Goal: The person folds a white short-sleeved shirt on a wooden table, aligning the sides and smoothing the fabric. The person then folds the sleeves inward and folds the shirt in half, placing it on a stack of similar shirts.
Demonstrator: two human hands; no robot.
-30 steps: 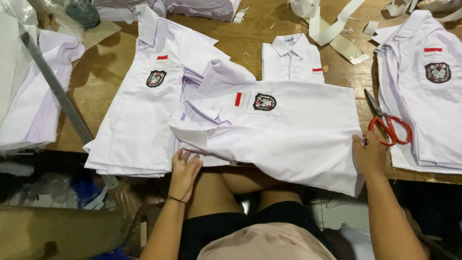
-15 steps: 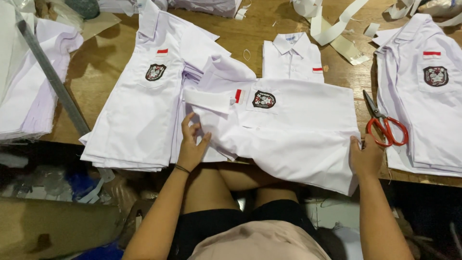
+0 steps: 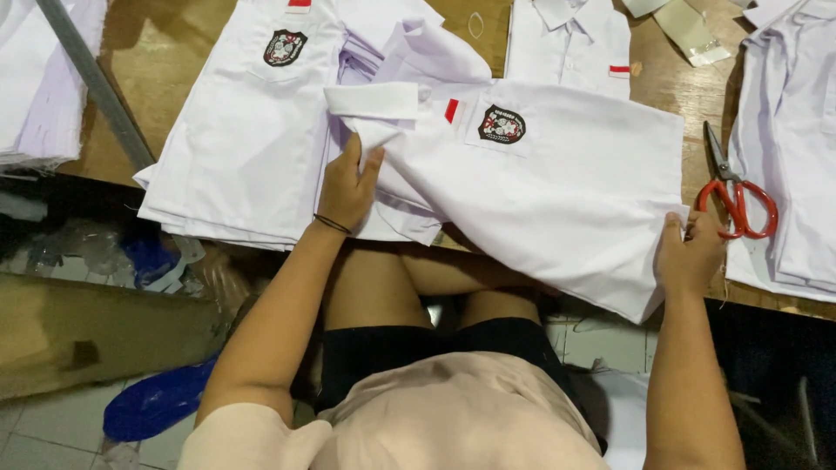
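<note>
A white school shirt with a dark chest badge and a small red stripe lies across the near edge of the wooden table, part of it hanging over my lap. My left hand presses on its left side, fingers gripping the cloth just below the folded sleeve cuff. My right hand pinches the shirt's right lower corner at the table edge.
A stack of the same white shirts lies to the left, another shirt behind, more at the right. Red-handled scissors rest beside my right hand. A grey bar crosses the far left. Blue plastic lies on the floor.
My left hand has gone from the shirt's lower left edge up and inward, folding the sleeve across the shirt front. My right hand has stayed on the right corner.
</note>
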